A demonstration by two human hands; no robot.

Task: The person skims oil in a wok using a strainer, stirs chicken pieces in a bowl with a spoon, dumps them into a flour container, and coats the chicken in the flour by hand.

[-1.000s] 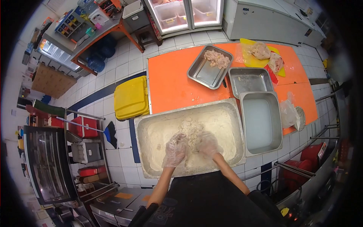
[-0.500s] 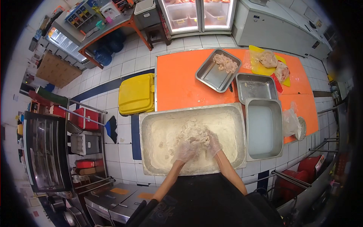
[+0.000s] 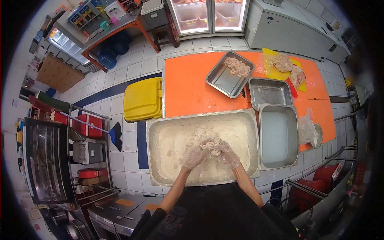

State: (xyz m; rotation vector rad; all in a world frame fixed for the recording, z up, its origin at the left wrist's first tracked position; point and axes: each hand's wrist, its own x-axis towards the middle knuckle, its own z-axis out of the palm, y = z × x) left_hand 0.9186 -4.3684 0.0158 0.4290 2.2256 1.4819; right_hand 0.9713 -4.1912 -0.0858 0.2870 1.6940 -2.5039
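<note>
My left hand and my right hand, both in clear plastic gloves, are over a large metal tub of pale flour. Between them they hold a clump of flour-coated meat pieces, which look like chicken. The fingers curl round the clump from both sides and partly hide it. More coated lumps lie in the flour just beyond my fingertips.
To the right stands a deep pan of cloudy liquid, with a shallow metal tray behind it. Another tray holds raw meat. Bagged meat lies on yellow boards on the orange table. A yellow bin stands left.
My hands have come together round the coated pieces and lifted them slightly; the right hand has turned inward. Before, they were lower and further apart in the flour.
</note>
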